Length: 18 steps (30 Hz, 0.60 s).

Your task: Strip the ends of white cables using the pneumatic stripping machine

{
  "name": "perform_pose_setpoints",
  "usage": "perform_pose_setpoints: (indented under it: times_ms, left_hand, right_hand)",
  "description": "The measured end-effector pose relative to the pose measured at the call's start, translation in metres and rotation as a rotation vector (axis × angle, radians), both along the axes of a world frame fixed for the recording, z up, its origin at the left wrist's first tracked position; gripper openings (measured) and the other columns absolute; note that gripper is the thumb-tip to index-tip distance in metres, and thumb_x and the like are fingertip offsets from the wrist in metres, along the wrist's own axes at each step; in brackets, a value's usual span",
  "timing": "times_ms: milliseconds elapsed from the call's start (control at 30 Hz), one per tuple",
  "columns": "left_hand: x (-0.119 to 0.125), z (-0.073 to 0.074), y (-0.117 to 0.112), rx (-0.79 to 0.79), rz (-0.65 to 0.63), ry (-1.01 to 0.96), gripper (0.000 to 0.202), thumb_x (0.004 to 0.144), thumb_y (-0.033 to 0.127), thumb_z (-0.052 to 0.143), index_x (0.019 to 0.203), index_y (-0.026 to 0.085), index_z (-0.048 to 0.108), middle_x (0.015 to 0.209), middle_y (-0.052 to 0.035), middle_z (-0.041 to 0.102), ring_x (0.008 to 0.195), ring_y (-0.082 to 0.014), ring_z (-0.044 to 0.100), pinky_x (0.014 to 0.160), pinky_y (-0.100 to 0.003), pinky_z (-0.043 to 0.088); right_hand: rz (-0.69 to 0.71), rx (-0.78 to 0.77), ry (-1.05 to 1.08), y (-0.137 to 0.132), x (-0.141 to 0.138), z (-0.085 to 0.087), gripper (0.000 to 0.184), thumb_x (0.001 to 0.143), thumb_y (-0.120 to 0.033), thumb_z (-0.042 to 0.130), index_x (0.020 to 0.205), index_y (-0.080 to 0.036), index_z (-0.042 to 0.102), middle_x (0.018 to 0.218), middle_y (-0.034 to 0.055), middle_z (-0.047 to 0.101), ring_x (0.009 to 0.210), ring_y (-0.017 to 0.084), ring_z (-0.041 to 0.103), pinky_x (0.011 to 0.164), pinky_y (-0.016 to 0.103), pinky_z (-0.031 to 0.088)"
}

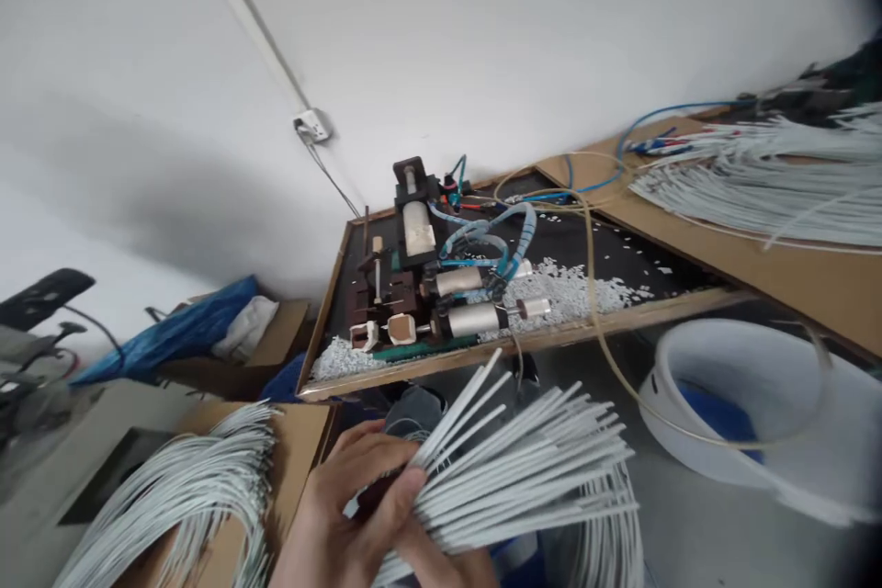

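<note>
My left hand (351, 501) wraps a bundle of grey-white cables (524, 469), thumb laid across the top, fingers curled and pressed on the sheaf so the cut ends fan out toward the workbench (524, 342). My right hand (441, 560) shows only in part at the bottom edge under the bundle; I cannot tell how its fingers sit.

The bundle hangs in the air just short of the bench's near edge, not resting on it. On the bench, near its left end, stands a small pneumatic machine (427, 280) with blue hoses, white insulation scraps (565, 289) heaped beside it.

Judgement: I am sorting ends, about to single one out. That calls for loosening the thumb, pinching one cable, and lining its tip up with the machine's front.

A cardboard box (296, 441) of more cable sits to my left.
</note>
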State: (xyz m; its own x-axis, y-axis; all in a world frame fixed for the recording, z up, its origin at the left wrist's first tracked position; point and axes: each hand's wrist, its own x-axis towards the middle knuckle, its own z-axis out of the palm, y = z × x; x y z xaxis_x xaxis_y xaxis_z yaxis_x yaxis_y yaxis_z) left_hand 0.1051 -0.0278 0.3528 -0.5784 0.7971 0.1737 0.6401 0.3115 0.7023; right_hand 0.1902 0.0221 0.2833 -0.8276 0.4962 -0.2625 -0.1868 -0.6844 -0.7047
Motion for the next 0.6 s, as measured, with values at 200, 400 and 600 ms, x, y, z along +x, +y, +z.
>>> perform_pose_setpoints:
  times_ms: [200, 400, 600]
  left_hand:
    - [0.010, -0.017, 0.016, 0.155, 0.125, -0.237, 0.020, 0.087, 0.036, 0.064, 0.085, 0.021, 0.079, 0.074, -0.0027, 0.072, 0.073, -0.0179, 0.067, 0.064, -0.021, 0.052]
    - [0.013, -0.021, 0.022, 0.304, 0.347, -0.451, 0.029, 0.081, 0.045, 0.069, 0.078, 0.018, 0.079, 0.070, -0.0054, 0.073, 0.069, -0.0177, 0.067, 0.064, -0.020, 0.055]
    - [-0.006, -0.027, 0.021, 0.409, 0.450, -0.695, 0.039, 0.075, 0.052, 0.072, 0.083, 0.014, 0.077, 0.067, -0.0046, 0.068, 0.045, -0.0106, 0.057, 0.034, -0.015, 0.039]
  right_hand:
    - [-0.082, 0.189, -0.239, -0.002, 0.002, -0.038, 0.026, 0.076, -0.045, 0.072, 0.094, -0.027, 0.074, 0.129, 0.0014, 0.064, 0.128, 0.029, 0.052, 0.112, 0.036, 0.043]
    - [-0.174, 0.287, -0.184, 0.004, 0.005, -0.033, 0.020, 0.082, -0.042, 0.067, 0.094, -0.029, 0.075, 0.125, -0.0021, 0.067, 0.127, 0.026, 0.055, 0.111, 0.033, 0.044]
    - [-0.126, 0.171, -0.022, 0.006, -0.014, -0.027, 0.038, 0.085, -0.055, 0.056, 0.085, -0.022, 0.075, 0.089, 0.0053, 0.078, 0.082, 0.025, 0.073, 0.079, 0.039, 0.060]
